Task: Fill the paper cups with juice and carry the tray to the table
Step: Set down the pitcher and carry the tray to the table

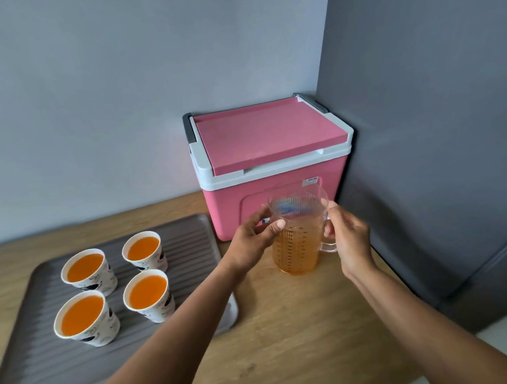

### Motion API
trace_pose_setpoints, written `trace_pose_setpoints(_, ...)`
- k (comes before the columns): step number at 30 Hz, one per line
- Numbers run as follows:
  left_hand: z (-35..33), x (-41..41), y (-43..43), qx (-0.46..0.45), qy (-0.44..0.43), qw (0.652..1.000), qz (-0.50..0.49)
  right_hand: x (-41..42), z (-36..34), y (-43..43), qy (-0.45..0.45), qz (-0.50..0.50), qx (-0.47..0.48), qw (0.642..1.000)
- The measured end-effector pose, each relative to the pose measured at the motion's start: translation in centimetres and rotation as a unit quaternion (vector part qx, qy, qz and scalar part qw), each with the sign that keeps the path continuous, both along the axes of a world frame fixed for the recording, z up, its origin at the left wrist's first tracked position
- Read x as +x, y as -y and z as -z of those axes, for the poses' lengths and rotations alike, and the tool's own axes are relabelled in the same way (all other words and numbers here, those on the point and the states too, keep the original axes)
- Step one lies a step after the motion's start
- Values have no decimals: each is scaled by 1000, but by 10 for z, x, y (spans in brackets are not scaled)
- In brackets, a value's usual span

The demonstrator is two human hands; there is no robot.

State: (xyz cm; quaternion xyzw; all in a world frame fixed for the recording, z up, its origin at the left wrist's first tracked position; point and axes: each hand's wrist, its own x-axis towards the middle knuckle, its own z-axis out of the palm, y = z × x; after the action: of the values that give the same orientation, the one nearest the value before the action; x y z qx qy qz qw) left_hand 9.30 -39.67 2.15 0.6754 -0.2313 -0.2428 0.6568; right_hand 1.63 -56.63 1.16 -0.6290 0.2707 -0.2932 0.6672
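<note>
— Orange juice: report the fill state of the paper cups (84, 268).
— Four paper cups, all filled close to the rim. They stand upright in two rows of two on the grey ribbed tray (186, 247).
— Tray location?
— On the wooden desk (290, 327), left portion. Its long side runs from the near edge toward the far edge. The cups occupy the middle of the tray, none touching another.
— Jug (295, 249) location?
— Right of the tray and apart from it, near the right edge of the desk, just in front of the pink cooler box (268, 134). The jug is clear plastic, upright and about two-thirds full of juice. Its base is at desk level; contact with the desk cannot be confirmed.
— Left hand (251, 241)?
— Gripping the jug's upper wall from the left, thumb pressed flat below the rim.
— Right hand (351, 238)?
— Closed round the jug's clear handle (328, 246) on the right side, fingers curled about the upper part of it.
— Cooler box condition?
— Lid closed, white rim, grey latches at both ends. It sits in the far right corner of the desk, against the pale wall (113, 97) and beside a dark grey appliance (442, 142).
</note>
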Motion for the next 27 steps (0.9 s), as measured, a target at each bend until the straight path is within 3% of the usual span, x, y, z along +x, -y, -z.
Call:
trace_pose_setpoints(9,10,-1,8,11,-11,999,-38,2,12,15,-5,-43,-24,999)
trace_pose_setpoints(12,10,-6,5,5,-11,997,-73,1,14,23,-14,1,-117,993)
trace_pose_setpoints(16,3,-17,-7,-7,11,991,-134,-8,-8,15,84,38,-221,971)
trace_pose_setpoints(23,0,-36,-62,-29,21,968,-250,-13,-30,-46,183,-95,-278,938)
trace_pose_setpoints(27,-4,-46,-107,-26,51,950,-307,-2,-15,-99,170,-177,-286,926)
